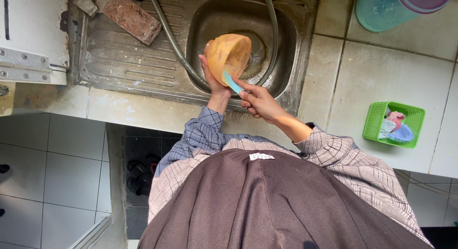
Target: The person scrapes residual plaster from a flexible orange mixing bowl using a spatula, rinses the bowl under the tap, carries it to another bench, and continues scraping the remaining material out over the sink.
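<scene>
Left hand (210,70) clamps the orange bowl (230,56) tilted over the sink (298,53). Right hand (257,100) pinches a blue scraper (232,82) against its rim. Risk: the wet bowl may slip from the one-handed hold.

- Bowl (230,56): orange-tan, round, smeared with wet residue. It sits upper centre of the frame, over the steel basin, tilted on its side so the outer wall and base face the camera. Its left rim rests in a hand.
- Scraper (232,82): small, flat, light blue piece, slanting from upper left to lower right. Its upper end lies against the bowl's lower edge; its lower end is pinched in fingers just below the bowl, centre of the frame.
</scene>
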